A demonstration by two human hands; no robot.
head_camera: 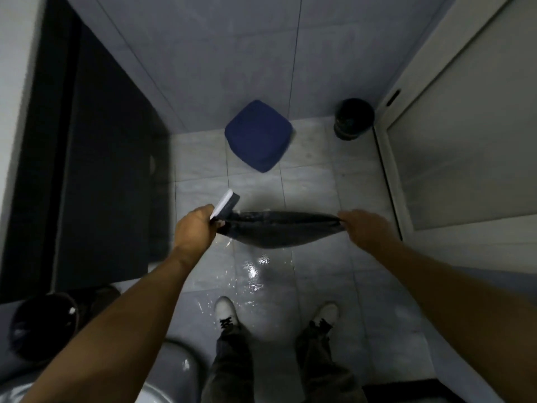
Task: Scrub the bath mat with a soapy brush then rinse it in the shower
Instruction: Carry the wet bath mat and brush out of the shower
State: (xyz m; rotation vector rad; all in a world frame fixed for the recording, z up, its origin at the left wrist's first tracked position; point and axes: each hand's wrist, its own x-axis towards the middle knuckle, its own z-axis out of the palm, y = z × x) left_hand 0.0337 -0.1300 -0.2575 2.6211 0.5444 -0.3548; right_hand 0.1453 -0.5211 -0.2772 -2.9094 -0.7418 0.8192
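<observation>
One mat (279, 231) gripped between left hand (194, 228), right hand (363, 228)

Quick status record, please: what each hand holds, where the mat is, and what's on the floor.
left hand: grips one end of the bath mat and the brush
right hand: grips the mat's other end
bath mat: dark, held off the floor, sagging between both hands
floor: tiled, wet sheen under the mat
others: blue container by far wall; black bin in right corner

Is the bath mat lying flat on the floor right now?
No, the left hand and right hand hold the bath mat up by its ends, above the wet floor.
</observation>
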